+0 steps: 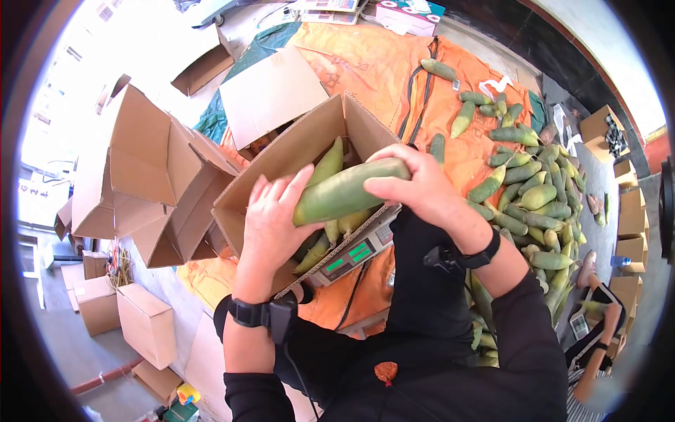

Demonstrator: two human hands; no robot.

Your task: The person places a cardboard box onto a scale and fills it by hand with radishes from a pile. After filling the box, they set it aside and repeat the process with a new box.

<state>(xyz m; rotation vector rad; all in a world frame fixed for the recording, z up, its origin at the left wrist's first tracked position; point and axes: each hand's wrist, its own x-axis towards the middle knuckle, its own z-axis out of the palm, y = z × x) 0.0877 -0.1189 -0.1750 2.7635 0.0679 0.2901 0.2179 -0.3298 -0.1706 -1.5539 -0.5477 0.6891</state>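
Note:
A large green radish (pixel 344 191) lies level between my two hands, above an open cardboard box (pixel 278 158). My left hand (pixel 276 214) presses on its left end, fingers pointing up. Around the right end, my right hand (pixel 420 184) is closed, with the thumb on the near side. More green radishes (pixel 329 163) rest inside the box, partly hidden by the held one and my hands. The box stands on a scale (pixel 355 254) whose green display faces me.
A big heap of green radishes (pixel 538 197) lies on the orange tarp (pixel 344 53) to my right. Open empty cartons (pixel 140 158) stand at left, beside closed boxes (pixel 144 323). At lower right, another person's arm (pixel 590 359) shows. Black cables (pixel 422 91) cross the tarp.

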